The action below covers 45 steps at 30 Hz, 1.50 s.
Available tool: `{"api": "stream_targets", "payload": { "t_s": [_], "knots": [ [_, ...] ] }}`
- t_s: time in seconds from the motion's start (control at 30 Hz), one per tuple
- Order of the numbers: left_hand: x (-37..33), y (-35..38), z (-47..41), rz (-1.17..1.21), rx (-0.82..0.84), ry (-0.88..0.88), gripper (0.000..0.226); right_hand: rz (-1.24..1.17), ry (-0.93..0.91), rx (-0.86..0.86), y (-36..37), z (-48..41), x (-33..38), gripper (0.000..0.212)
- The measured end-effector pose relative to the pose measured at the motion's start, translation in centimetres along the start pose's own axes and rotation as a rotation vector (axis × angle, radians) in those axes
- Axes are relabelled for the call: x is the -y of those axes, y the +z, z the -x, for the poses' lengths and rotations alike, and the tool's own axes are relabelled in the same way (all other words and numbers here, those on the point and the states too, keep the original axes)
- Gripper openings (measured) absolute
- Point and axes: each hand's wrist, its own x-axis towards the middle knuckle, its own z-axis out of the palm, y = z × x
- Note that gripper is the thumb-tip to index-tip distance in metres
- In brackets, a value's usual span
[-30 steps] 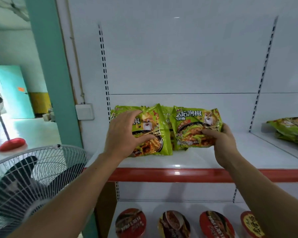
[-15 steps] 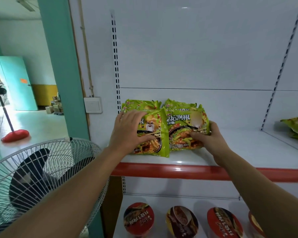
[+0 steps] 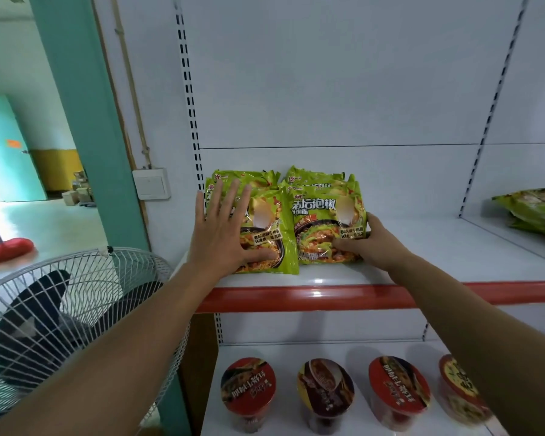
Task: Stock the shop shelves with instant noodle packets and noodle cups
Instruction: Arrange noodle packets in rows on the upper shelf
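Where the red rail (image 3: 328, 295) fronts the white shelf (image 3: 438, 262), I list the following.

Item 1: left packet row (image 3: 277, 215), green, just behind the rail's left end. Printed faces are toward me, top seams are up, and the long axis runs from the rail up toward the back panel. My left hand (image 3: 224, 234) lies flat on the front packet, fingers straight and spread, gripping nothing.

Item 2: right packet row (image 3: 321, 212), touching the left row and set the same way. My right hand (image 3: 365, 243) grips the front packet, thumb on its face and fingers curled round its right edge.

Item 3: further green packets (image 3: 535, 212), above the rail's far right end, lying flat.

Item 4: four noodle cups (image 3: 247, 391), below the rail, lids up.
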Motion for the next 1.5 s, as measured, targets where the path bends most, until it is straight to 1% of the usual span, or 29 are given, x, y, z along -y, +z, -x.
{"api": "stream_targets", "payload": {
  "t_s": [0.1,0.2,0.3,0.47,0.6,0.67,0.73,0.77,0.87,0.9,0.97,1.03,1.13,1.17,1.33,1.43,1.5],
  "knots": [
    [0.0,-0.3,0.1,0.002,-0.014,0.011,0.131,-0.014,0.002,-0.006,-0.1,0.4,0.0,0.089],
    [0.0,-0.9,0.3,0.042,-0.025,0.006,0.130,-0.040,0.034,-0.019,-0.4,0.6,0.3,0.100],
    [-0.3,-1.5,0.4,0.095,-0.055,0.024,0.126,-0.032,0.054,-0.055,-0.7,0.8,0.5,0.100],
    [-2.6,-2.3,0.2,0.232,-0.169,0.077,0.103,0.010,0.063,-0.183,-1.7,1.8,1.1,0.086],
    [-5.9,-2.6,-0.5,0.367,-0.300,0.161,0.081,0.102,0.055,-0.281,-3.7,2.7,1.1,0.060],
    [-8.1,-2.9,-0.8,0.444,-0.308,0.186,0.067,0.183,0.058,-0.333,-5.2,2.9,1.0,0.052],
    [-10.7,-3.6,-1.0,0.551,-0.264,0.168,0.052,0.281,0.061,-0.384,-6.9,2.9,0.9,0.049],
    [-12.2,-4.0,-1.2,0.592,-0.214,0.145,0.046,0.335,0.067,-0.400,-7.8,2.9,0.7,0.049],
    [-16.9,-4.8,-1.9,0.627,0.057,0.072,0.032,0.536,0.069,-0.427,-11.1,2.5,-0.1,0.050],
    [-18.5,-4.6,-2.3,0.627,0.126,0.068,0.029,0.603,0.070,-0.433,-12.4,2.3,-0.5,0.050],
    [-21.9,-4.3,-3.2,0.632,0.206,0.076,0.026,0.701,0.071,-0.446,-15.1,2.0,-1.3,0.050],
    [-25.4,-3.9,-4.2,0.636,0.276,0.093,0.025,0.751,0.078,-0.465,-18.2,1.7,-2.2,0.047],
    [-30.8,-3.4,-5.9,0.640,0.367,0.126,0.026,0.790,0.092,-0.504,-23.2,1.4,-3.9,0.032],
    [-32.6,-3.1,-6.5,0.647,0.387,0.134,0.026,0.791,0.102,-0.515,-24.9,1.3,-4.6,0.030],
    [-41.2,-1.5,-9.7,0.742,0.477,0.150,0.027,0.791,0.185,-0.570,-32.9,0.7,-8.0,0.053],
    [-45.5,-0.1,-11.4,0.831,0.553,0.120,0.032,0.766,0.223,-0.593,-36.4,0.2,-10.3,0.060],
    [-47.9,0.8,-12.5,0.882,0.603,0.098,0.042,0.731,0.256,-0.596,-38.3,-0.3,-11.7,0.062]
  ]
}}
